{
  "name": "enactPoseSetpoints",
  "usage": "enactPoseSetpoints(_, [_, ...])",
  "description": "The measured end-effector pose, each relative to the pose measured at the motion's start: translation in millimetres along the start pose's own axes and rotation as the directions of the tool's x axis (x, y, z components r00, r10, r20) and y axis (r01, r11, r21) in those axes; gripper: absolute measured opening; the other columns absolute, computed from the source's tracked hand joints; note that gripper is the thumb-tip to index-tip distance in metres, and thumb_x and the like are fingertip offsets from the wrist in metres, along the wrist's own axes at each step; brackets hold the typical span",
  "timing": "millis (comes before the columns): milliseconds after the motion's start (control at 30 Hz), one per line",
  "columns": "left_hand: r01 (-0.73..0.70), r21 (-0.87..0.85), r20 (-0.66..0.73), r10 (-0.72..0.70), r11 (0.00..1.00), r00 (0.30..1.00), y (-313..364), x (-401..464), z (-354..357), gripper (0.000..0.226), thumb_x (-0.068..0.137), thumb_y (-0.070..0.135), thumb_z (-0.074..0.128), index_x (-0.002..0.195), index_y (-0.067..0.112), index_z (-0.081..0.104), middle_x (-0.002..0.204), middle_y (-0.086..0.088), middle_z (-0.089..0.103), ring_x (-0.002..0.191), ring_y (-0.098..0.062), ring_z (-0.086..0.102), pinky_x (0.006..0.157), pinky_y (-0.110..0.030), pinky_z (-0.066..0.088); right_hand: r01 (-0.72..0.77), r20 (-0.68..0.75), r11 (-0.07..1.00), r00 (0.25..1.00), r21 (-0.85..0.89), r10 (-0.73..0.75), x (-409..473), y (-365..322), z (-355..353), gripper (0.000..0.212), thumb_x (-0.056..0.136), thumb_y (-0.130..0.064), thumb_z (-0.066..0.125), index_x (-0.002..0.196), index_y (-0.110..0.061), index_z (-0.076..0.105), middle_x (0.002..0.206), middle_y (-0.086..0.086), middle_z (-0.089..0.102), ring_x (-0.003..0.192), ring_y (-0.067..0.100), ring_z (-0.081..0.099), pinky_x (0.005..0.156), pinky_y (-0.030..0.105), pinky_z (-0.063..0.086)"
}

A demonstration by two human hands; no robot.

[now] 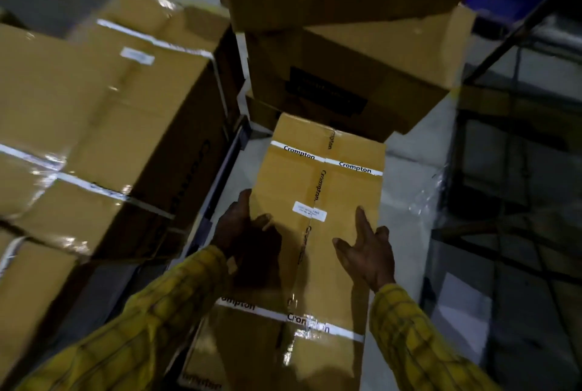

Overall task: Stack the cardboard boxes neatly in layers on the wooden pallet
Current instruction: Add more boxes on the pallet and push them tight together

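A long brown cardboard box (318, 189) with white "Crompton" straps and a small white label lies lengthwise in front of me on a white surface. My left hand (242, 230) holds its left edge, thumb on top and fingers around the side. My right hand (367, 249) rests on the box top near the right edge with fingers spread and straight. Both sleeves are yellow checked. No wooden pallet shows in this view.
Taped cardboard boxes (104, 113) are stacked at the left, several deep. More boxes (352, 76) are piled straight ahead, one tilted above another. A dark metal rack frame (510, 44) and plastic wrap stand at the right.
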State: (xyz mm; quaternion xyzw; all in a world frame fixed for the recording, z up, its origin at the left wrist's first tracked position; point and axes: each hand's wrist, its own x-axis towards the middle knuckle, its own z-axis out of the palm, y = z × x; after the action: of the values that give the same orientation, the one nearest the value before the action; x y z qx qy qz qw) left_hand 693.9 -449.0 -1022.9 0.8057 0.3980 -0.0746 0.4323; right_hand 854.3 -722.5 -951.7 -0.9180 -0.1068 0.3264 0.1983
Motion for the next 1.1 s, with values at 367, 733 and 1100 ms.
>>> enactPoseSetpoints(367, [-0.077, -0.097, -0.148, 0.062, 0.992, 0.987, 189, -236, -185, 0.060, 0.095, 0.045, 0.070, 0.145, 0.022, 0.046, 0.137, -0.005, 0.065, 0.120, -0.030, 0.064, 0.099, -0.050, 0.053, 0.148, -0.092, 0.981, 0.983, -0.126, -0.160, -204, -105, -176, 0.090, 0.087, -0.072, 0.060, 0.162, -0.045, 0.018, 0.147, 0.012, 0.038, 0.132, 0.035, 0.051, 0.104, 0.040, 0.045])
enactPoseSetpoints(733, [-0.148, -0.111, -0.315, 0.106, 0.983, 0.943, 158, -397, -332, 0.059, 0.087, 0.057, 0.072, 0.133, 0.028, 0.047, 0.122, 0.001, 0.071, 0.108, -0.028, 0.067, 0.089, -0.043, 0.055, 0.255, -0.203, 0.942, 0.932, -0.218, -0.299, -391, -217, -189, 0.087, 0.086, -0.075, 0.059, 0.160, -0.045, 0.025, 0.135, 0.014, 0.046, 0.124, 0.040, 0.055, 0.101, 0.047, 0.050])
enactPoseSetpoints(1100, [-0.146, -0.069, -0.431, 0.103, 0.987, 0.897, 63, -463, -492, 0.061, 0.086, 0.056, 0.074, 0.132, 0.025, 0.049, 0.120, 0.000, 0.070, 0.103, -0.028, 0.067, 0.085, -0.040, 0.055, 0.367, -0.214, 0.909, 0.889, -0.197, -0.406, -482, -365, -104, 0.084, 0.089, -0.066, 0.064, 0.160, -0.042, 0.025, 0.147, 0.016, 0.040, 0.132, 0.041, 0.048, 0.101, 0.050, 0.046])
